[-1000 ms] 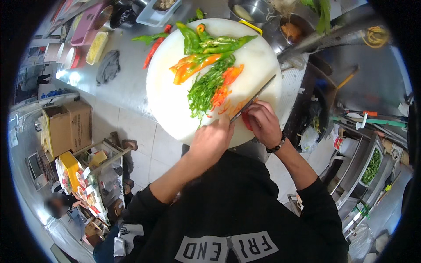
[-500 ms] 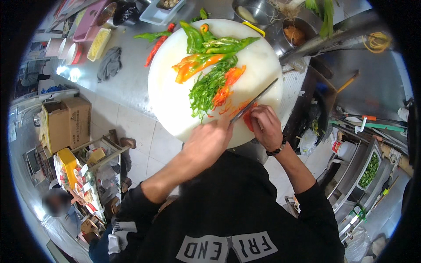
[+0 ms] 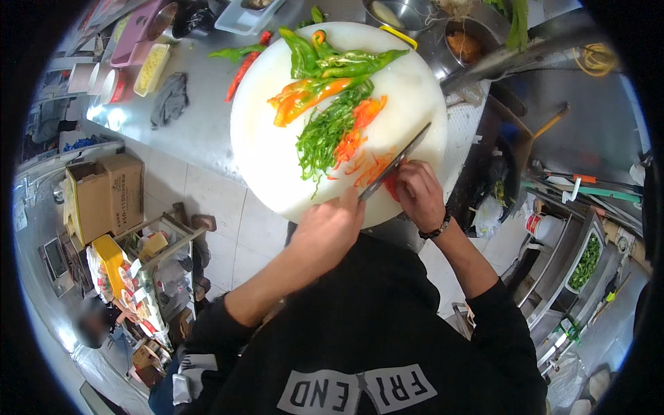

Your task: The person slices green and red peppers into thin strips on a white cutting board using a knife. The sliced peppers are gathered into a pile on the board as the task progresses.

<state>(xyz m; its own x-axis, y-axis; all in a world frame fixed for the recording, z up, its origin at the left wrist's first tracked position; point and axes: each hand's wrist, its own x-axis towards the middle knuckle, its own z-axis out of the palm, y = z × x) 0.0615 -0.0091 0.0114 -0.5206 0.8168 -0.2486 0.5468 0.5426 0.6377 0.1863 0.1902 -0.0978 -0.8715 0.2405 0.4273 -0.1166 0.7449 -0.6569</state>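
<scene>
My left hand (image 3: 330,225) is closed round the handle of a kitchen knife (image 3: 401,159), whose blade slants up to the right across a round white cutting board (image 3: 266,162). Close by the blade, the bent fingers of my right hand (image 3: 420,194) press a piece of red pepper (image 3: 391,185), mostly hidden under them. Shredded red pepper (image 3: 372,170) lies left of the blade. Beyond it are a heap of green pepper shreds (image 3: 321,142) and orange-red shreds (image 3: 360,131). Farther up sit split orange pepper pieces (image 3: 304,100) and split green peppers (image 3: 360,63).
Whole red peppers (image 3: 242,75) and a grey cloth (image 3: 170,100) lie on the metal counter (image 3: 207,90) at the left. Metal bowls (image 3: 398,15) stand behind the board. A metal bar (image 3: 526,50) crosses at the upper right. Another person (image 3: 97,321) is at the lower left.
The knife and both hands have shifted slightly, with the blade still against the red pepper. More red shreds lie loose beside the blade. The whole view has shifted a little.
</scene>
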